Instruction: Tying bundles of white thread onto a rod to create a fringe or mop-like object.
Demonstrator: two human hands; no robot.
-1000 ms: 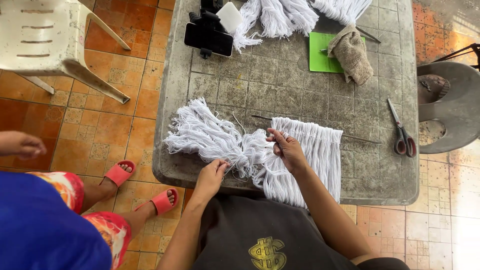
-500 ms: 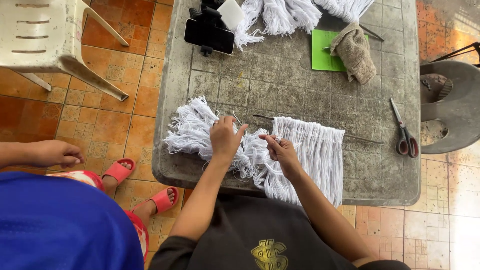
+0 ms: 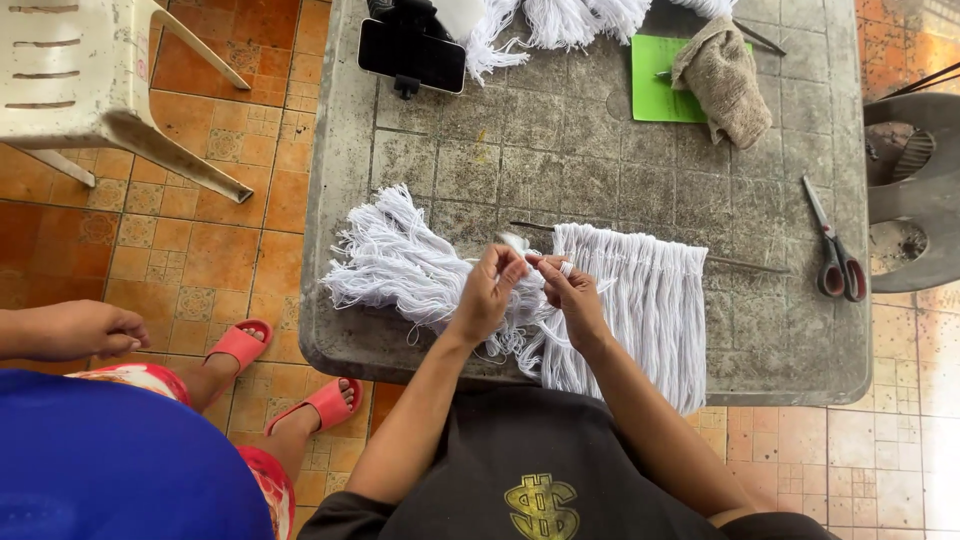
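Looking down from above, we saw both forearms reaching forward from the bottom of the frame over a grey, worn bench [image 3: 600, 150]. The left hand [image 3: 487, 296] was raised slightly, its fingers pinched together on a short white strand of yarn [image 3: 514, 243] whose frayed tip stuck up above the fingertips. The right hand [image 3: 572, 296] sat just beside it, thumb and fingers closed on the same yarn, the two hands nearly touching. Beneath them lay a loose white bundle of yarn [image 3: 395, 262] spreading to the left, and to the right a fringe of yarn [image 3: 640, 300] hanging from a thin stick [image 3: 745, 264], draping over the bench's near edge. We could not make out where the pinched strand ended, as the hands hid it. Scissors [image 3: 833, 250] lay well apart on the right. A phone on a stand [image 3: 412, 55] and more yarn were cut off by the top edge. Another person's hand [image 3: 85, 328] showed at left.
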